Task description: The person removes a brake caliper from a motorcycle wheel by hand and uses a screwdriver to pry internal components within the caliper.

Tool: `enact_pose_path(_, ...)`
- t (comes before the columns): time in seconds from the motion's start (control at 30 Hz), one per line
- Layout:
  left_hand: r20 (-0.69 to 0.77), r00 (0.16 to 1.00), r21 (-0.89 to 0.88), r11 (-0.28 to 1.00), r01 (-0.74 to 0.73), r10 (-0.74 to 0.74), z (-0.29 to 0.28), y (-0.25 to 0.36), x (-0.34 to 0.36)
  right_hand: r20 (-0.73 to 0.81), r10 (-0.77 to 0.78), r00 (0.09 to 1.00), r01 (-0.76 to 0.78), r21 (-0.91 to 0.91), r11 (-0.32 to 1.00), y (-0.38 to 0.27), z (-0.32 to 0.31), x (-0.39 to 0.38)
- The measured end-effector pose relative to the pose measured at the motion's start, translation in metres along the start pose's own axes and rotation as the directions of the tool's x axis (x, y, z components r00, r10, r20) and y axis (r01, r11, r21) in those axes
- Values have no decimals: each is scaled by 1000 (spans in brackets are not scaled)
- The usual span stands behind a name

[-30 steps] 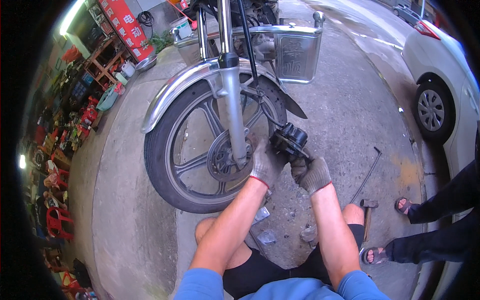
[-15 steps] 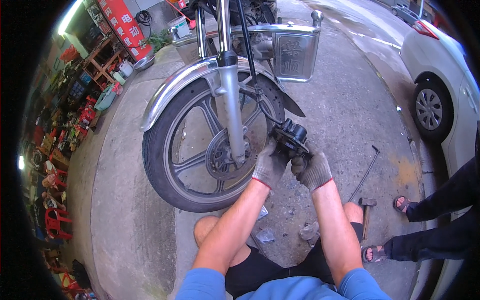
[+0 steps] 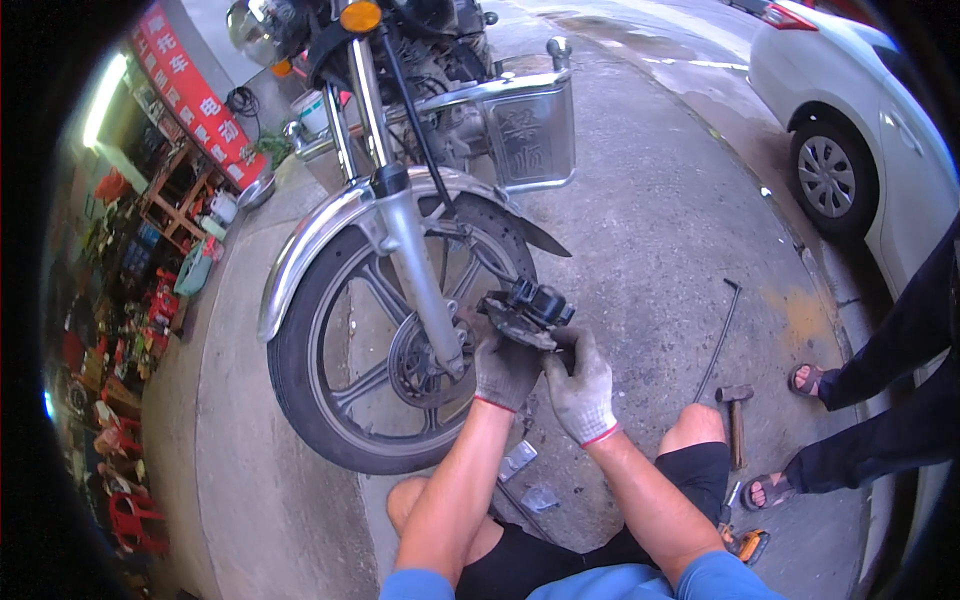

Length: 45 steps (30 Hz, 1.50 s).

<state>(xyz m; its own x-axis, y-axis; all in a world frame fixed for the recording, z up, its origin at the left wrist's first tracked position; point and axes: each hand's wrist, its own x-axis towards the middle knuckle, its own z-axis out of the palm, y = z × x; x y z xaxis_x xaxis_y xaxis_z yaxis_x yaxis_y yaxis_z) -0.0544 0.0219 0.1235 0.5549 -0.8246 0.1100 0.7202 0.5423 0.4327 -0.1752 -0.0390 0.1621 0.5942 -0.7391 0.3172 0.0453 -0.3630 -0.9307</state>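
The work in hand looks like handling the brake caliper [image 3: 540, 300] away from its disc [image 3: 405, 362]: it sits in the hands, beside the front wheel [image 3: 303, 400] and apart from the fork [image 3: 418, 275], with a black hose [image 3: 487, 262] leading from it up toward the fork. The left hand [image 3: 505, 372] is closed under the caliper and bears it from below, most of its fingers hidden. The right hand [image 3: 582, 385] pinches the near right edge between thumb and fingers; whether a small part is caught there too is too fine to tell. As I judge it, the next move calls for a firm left hold, a light right touch on that edge, and slack in the hose. A hammer [image 3: 736, 425], a bent bar [image 3: 716, 345] and a clear bag [image 3: 541, 497] lie on the ground [image 3: 640, 300], untouched
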Motion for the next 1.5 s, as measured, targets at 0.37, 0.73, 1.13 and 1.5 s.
enact_pose_path(0.37, -62, 997, -80, 996, 33, -38, -5, -2, 3, -48, -1, 999, 0, -30, 1000, 7, 2, 7)
enact_pose_path(0.73, -99, 995, -67, 998, 7, -14, -14, -3, 3, -61, 5, 998, -5, 1, 1000, 13, 6, 8)
enact_pose_path(1.13, -160, 987, 9, 1000, 11, -9, -4, -7, 6, -103, -71, 992, 62, -88, 994, 20, 3, 11)
enact_pose_path(1.5, -160, 986, 31, 999, -36, 41, 0, -11, 13, -84, -158, 984, 142, -168, 975, 29, -5, 23)
